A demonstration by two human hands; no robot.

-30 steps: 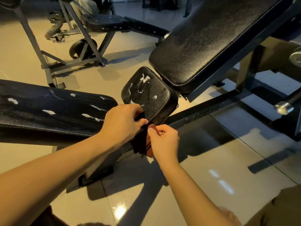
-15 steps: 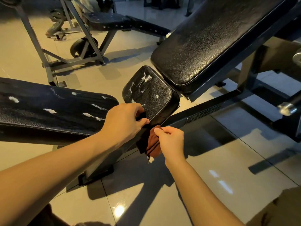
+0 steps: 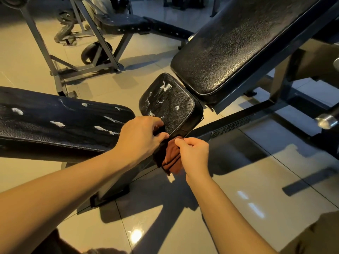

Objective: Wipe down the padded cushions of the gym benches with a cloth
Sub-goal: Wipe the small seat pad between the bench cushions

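Note:
A small black seat cushion [image 3: 174,105] with white foam smears sits in the middle. Above it tilts a long black back cushion [image 3: 238,44]. At the left lies a flat black bench cushion [image 3: 55,123], also spotted with white foam. A reddish-brown cloth [image 3: 172,158] hangs just below the seat cushion's near edge. My left hand [image 3: 141,136] grips the cloth's dark upper part against that edge. My right hand [image 3: 194,153] pinches the cloth's top corner from the right. The cloth's far side is hidden behind my left hand.
The bench's dark steel frame [image 3: 238,121] runs right across a glossy tiled floor [image 3: 238,180]. A chrome bar end [image 3: 326,120] sticks in at the right. Another bench [image 3: 124,24] and a grey rack leg [image 3: 55,70] stand behind at the upper left.
The reddish-brown cloth has been pulled open and shows more below the seat cushion. My right hand has shifted slightly right and down along it. My left hand has stayed put.

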